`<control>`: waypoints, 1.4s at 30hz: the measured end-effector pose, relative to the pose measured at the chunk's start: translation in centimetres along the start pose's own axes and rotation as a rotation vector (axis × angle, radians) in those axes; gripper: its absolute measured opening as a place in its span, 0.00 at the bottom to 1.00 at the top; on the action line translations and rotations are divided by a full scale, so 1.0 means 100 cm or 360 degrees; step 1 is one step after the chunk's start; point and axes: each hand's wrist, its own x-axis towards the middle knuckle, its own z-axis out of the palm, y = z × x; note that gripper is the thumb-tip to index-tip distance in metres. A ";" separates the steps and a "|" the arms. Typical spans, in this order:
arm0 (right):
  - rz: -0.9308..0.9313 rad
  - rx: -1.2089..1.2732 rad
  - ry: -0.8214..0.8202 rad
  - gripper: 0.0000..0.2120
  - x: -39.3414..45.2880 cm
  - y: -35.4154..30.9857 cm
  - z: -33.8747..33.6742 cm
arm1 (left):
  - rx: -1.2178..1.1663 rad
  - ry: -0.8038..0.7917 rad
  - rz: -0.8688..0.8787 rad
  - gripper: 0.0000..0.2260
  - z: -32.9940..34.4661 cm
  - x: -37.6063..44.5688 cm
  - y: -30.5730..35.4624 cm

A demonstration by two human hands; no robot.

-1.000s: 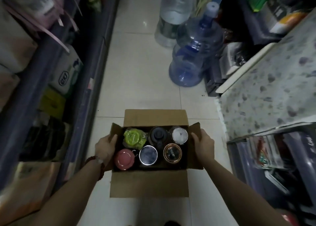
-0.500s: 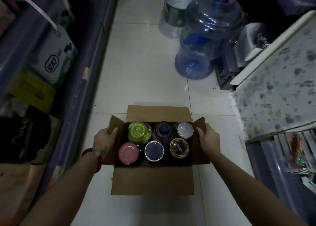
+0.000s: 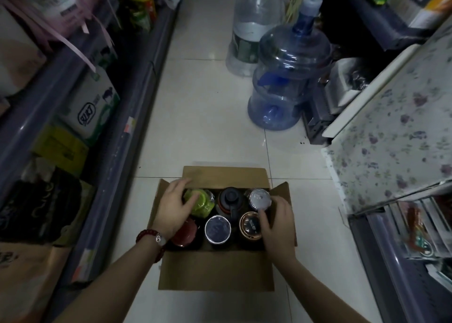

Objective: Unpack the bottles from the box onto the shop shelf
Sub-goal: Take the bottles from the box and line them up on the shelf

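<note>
Both hands (image 3: 172, 209) on bottles (image 3: 217, 229) in box (image 3: 215, 272)

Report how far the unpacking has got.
Done: the box sits on the floor with its flaps open. In hand: the left hand reaches onto the green-capped bottle, and the right hand closes around the silver-capped bottle. Left: all six bottles are in the box; none is lifted out or shelved yet.

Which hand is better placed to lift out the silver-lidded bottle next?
The right hand. Its fingers already reach the silver-lidded bottle at the box's far right corner, while the left hand is across the box on the green-lidded bottle.
</note>
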 end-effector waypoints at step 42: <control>0.0019 0.0515 0.0148 0.37 -0.017 -0.323 -0.261 | -0.0336 0.0372 0.0055 0.38 -0.246 -0.069 0.328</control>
